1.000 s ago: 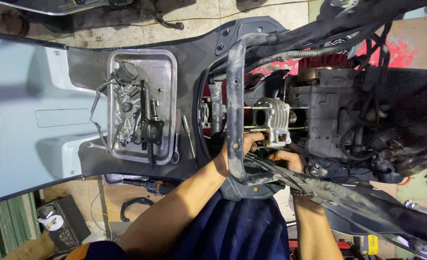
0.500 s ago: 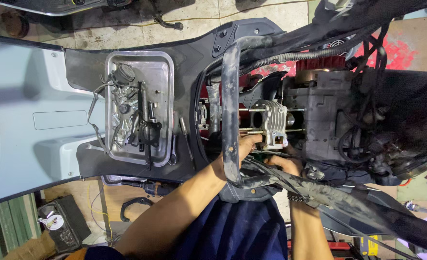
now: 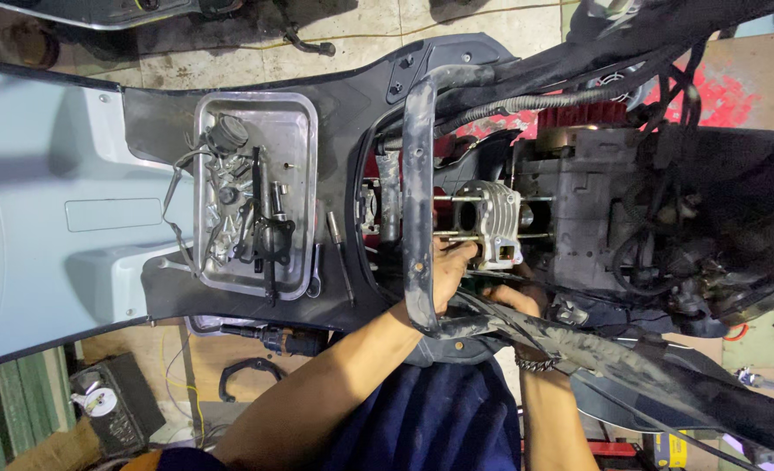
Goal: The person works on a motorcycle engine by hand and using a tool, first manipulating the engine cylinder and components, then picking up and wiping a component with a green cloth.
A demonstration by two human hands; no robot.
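Note:
A scooter lies stripped of its panels, with its silver finned engine cylinder (image 3: 488, 220) sitting on long studs beside the grey crankcase (image 3: 579, 209). My left hand (image 3: 450, 272) reaches past the worn black frame tube (image 3: 418, 192), and its fingers curl against the cylinder's lower left side. My right hand (image 3: 511, 296) is just below the cylinder, with a beaded bracelet (image 3: 535, 359) on its wrist. A frame bar and cables hide most of the right hand. I cannot see whether either hand holds a tool.
A metal tray (image 3: 301, 131) on the dark floorboard holds bolts, a bracket, wires and several small parts. A thin tool (image 3: 338, 249) lies beside the tray. Pale blue body panels (image 3: 47, 218) fill the left, hoses and cables (image 3: 666, 244) crowd the right, and a black meter (image 3: 108, 406) lies on the floor.
Both hands stay at the cylinder. My left hand's fingers have shifted slightly against its side, and the view has drifted a little.

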